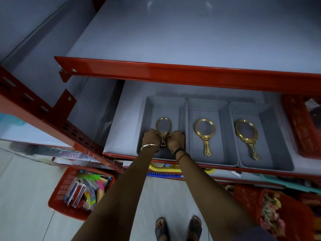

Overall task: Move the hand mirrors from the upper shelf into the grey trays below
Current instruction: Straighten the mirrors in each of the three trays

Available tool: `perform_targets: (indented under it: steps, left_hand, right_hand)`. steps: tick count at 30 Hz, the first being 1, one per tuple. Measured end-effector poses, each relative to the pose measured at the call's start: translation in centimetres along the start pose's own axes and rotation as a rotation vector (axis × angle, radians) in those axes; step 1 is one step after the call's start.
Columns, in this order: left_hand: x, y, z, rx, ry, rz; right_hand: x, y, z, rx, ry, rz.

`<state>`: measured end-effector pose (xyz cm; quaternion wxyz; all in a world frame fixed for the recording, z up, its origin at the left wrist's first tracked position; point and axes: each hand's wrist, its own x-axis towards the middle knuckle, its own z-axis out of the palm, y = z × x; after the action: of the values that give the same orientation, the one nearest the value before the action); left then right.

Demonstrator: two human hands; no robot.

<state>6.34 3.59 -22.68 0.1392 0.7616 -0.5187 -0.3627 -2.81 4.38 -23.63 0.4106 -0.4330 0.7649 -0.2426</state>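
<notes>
Three grey trays stand side by side on the lower shelf. Over the left tray [149,108] my left hand [150,138] and my right hand [175,140] both grip the handle of a gold hand mirror [163,126], glass pointing away from me. A second gold mirror [205,134] lies flat in the middle tray [224,122]. A third gold mirror [247,136] lies slightly tilted in the right tray [271,126]. The upper shelf [173,37] shows only its grey board.
The red front rail [173,73] of the upper shelf runs above the trays. A red basket [302,126] stands right of the trays. On the floor stand a red basket of coloured packets [81,190] at left and another red basket [271,209] at right.
</notes>
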Motion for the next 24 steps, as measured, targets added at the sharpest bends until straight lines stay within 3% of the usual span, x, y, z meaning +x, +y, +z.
perform_targets:
  steps: [4, 7, 11, 14, 19, 24]
  left_hand:
    - [-0.2, 0.5, -0.9, 0.002, 0.091, 0.04]
    - [-0.3, 1.6, -1.5, -0.044, 0.177, 0.092]
    - [-1.5, 4.3, -0.9, -0.102, 0.149, 0.217]
    - [-3.7, 6.6, 1.4, -0.161, 0.054, 0.329]
    - [-5.8, 9.1, 5.8, -0.029, -0.016, 0.4]
    - [-6.4, 11.2, 9.7, 0.068, -0.156, 0.271]
  right_hand:
    - [-0.3, -0.4, -1.5, 0.026, -0.027, -0.052]
    - [-1.3, -0.7, -4.2, 0.184, -0.064, -0.156]
    - [-2.3, 1.2, -9.0, 0.336, -0.033, -0.176]
    - [-1.9, 4.3, -12.2, 0.212, 0.078, -0.108]
    - [-0.8, 7.8, -14.3, -0.087, 0.109, 0.015]
    - [0.3, 9.1, -14.7, -0.079, 0.077, 0.055]
